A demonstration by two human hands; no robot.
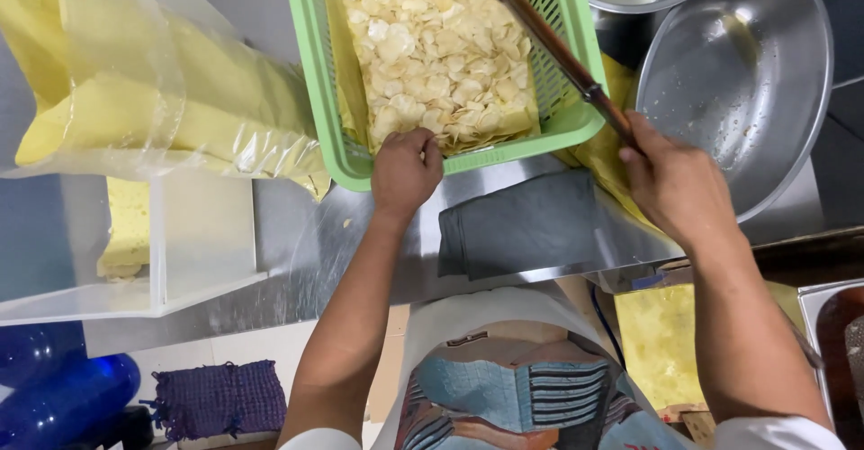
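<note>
The left hand (406, 170) grips the near rim of the green basket (315, 72) of pale chips (432, 45), fingers curled together. The right hand (677, 184) has its fingers closed around a long wooden handle (549, 40) over the steel counter (297, 261).

Green basket (576, 99) of moulded plastic lattice, lined with matt yellow paper and filled with pale, dry, matt chips (432, 54); utensil handle (558, 54) of dark, worn wood. Large bowl (756, 81) and counter (360, 234) of brushed, dully reflective metal; folded grey cloth (531, 225) matt. Clear plastic bag (135, 81) glossy and crinkled over yellow paper.
</note>
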